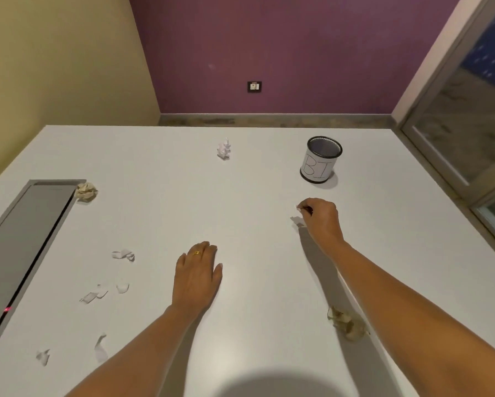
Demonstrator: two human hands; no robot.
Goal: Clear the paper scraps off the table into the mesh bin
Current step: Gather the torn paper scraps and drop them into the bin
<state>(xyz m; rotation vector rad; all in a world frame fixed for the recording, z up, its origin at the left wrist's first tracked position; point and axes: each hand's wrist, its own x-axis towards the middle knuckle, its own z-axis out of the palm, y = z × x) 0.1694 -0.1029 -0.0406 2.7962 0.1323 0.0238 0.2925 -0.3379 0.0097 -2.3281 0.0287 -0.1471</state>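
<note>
Torn white scraps (123,255) lie at nine o'clock of our left hand (197,275), with a tan wad (86,191) at ten by the grey recess (25,239). The left hand lies flat on the table (254,181), fingers straight, holding nothing (we judge it's just bracing). A white wad (224,149) sits at twelve. Our right hand (320,216) hangs above the surface, its curled fingertips pinching a small white scrap (297,207), likely bound for the mesh bin (322,160), upright at twelve of it. A brown wad (348,325) is at six.
</note>
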